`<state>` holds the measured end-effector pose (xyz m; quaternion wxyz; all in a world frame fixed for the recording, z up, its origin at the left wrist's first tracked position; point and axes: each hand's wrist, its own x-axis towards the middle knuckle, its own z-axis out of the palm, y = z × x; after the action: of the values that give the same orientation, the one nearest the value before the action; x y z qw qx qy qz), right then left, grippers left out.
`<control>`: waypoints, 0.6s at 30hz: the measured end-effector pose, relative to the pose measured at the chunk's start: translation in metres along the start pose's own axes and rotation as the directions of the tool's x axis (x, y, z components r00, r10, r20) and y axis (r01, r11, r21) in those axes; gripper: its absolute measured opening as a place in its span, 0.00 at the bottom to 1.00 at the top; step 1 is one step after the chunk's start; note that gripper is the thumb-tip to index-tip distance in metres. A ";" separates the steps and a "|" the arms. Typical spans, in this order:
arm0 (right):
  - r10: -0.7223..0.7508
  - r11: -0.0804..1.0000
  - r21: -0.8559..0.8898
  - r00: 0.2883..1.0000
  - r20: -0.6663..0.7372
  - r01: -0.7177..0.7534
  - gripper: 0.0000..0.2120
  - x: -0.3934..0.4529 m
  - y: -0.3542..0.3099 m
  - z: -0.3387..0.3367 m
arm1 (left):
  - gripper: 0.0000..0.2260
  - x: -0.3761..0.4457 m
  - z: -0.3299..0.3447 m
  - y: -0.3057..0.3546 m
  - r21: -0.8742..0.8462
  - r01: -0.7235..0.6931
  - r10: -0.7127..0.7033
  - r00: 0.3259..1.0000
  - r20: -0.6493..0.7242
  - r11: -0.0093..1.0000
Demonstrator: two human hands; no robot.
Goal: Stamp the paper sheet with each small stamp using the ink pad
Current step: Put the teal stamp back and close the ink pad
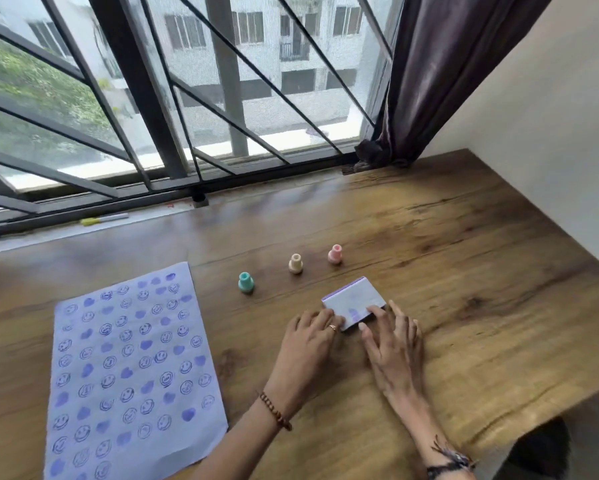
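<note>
A paper sheet (131, 375) lies flat at the left of the wooden table, covered with several rows of purple smiley and heart prints. Three small stamps stand upright in a slanted row beyond my hands: teal (246, 282), cream (296, 263) and pink (335, 254). The ink pad (353, 303), a small white box with a purple edge and its lid closed, rests on the table near the middle. My left hand (308, 344) touches its near left corner with the fingertips. My right hand (391, 337) lies with fingers spread on its near right edge and lid.
A yellow marker (100, 220) lies on the window ledge at the far left. A barred window runs along the table's far side, with a dark curtain (429, 81) at the right corner. The wooden table (481, 271) ends at its right and near right edges.
</note>
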<state>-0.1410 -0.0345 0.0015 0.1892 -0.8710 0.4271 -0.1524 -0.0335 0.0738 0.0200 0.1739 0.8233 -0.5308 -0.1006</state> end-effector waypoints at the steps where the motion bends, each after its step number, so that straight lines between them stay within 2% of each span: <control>1: 0.032 0.999 0.027 0.999 -0.030 -0.031 0.27 0.006 0.002 0.000 | 0.18 0.011 0.002 0.003 -0.008 0.002 -0.001 1.000 0.028 1.000; 6: 0.087 0.993 0.091 0.992 -0.089 -0.079 0.26 0.014 0.004 0.008 | 0.21 0.034 0.011 0.004 0.003 -0.029 0.029 0.998 0.050 1.000; 11: 0.066 0.997 0.054 0.992 -0.106 -0.060 0.26 0.012 0.003 0.006 | 0.24 0.030 0.018 0.002 0.020 -0.023 0.022 0.997 0.068 1.000; 13: 0.046 0.999 0.032 0.993 -0.110 -0.043 0.27 0.009 0.002 0.004 | 0.29 0.019 0.018 0.000 0.019 -0.042 0.041 0.996 0.075 0.999; 15: 0.001 1.000 0.029 0.995 -0.098 0.002 0.28 0.003 -0.001 0.003 | 0.32 0.000 0.018 -0.005 -0.001 -0.058 0.058 0.998 0.031 0.998; 18: -0.174 0.983 0.052 0.983 -0.055 0.177 0.26 -0.022 -0.021 0.011 | 0.31 -0.041 0.011 -0.018 -0.033 0.005 -0.006 1.000 -0.007 0.999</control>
<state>-0.1346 -0.0028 -0.0005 0.1888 -0.8953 0.3489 -0.2026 -0.0390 0.1160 0.0017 0.1890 0.8221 -0.5262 -0.1070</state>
